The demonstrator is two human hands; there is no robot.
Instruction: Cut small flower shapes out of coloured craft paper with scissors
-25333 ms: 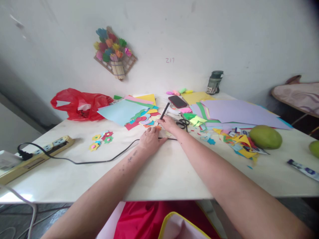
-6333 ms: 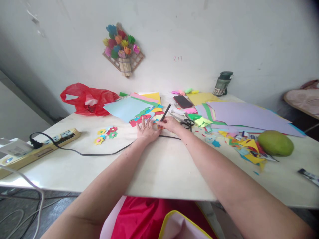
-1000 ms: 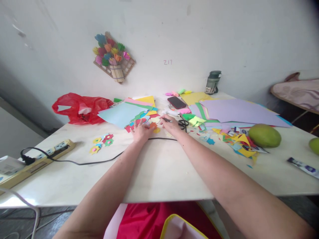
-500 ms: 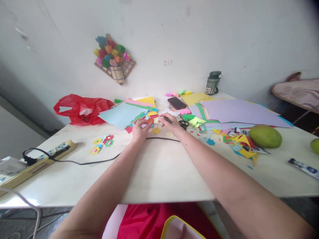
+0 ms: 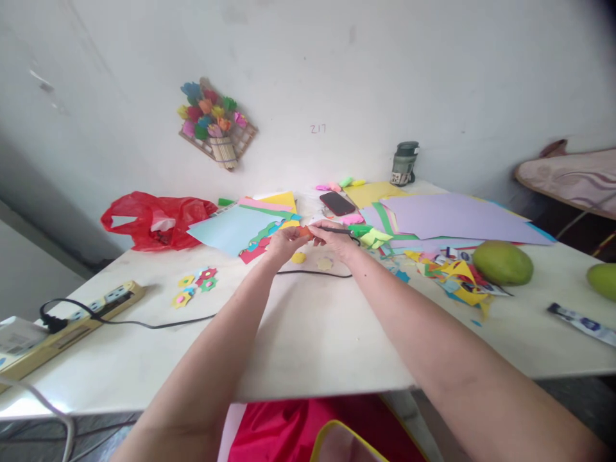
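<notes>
My left hand [image 5: 287,244] is closed on a small orange paper piece [image 5: 303,231], lifted above the table. Right against it, my right hand [image 5: 337,240] grips a slim dark pen-like tool [image 5: 335,230] whose kind I cannot make out; its front end is hidden by the fingers. A black cord [image 5: 312,273] lies just below both hands. Under them on the white table [image 5: 308,333] are a yellow paper disc [image 5: 298,257] and a pale flower-shaped cutout [image 5: 325,263]. Several finished-looking paper flowers [image 5: 206,280] lie to the left.
A power strip [image 5: 91,314] sits at left, with a red plastic bag [image 5: 158,221] behind it. Coloured paper sheets [image 5: 447,215], a phone [image 5: 337,203] and a bottle [image 5: 404,163] are at the back. Paper scraps [image 5: 462,279] and a green mango [image 5: 503,262] lie right.
My hands have come together, with the orange piece now raised between them. The dark tool shows more clearly in my right hand. The camera view has shifted slightly.
</notes>
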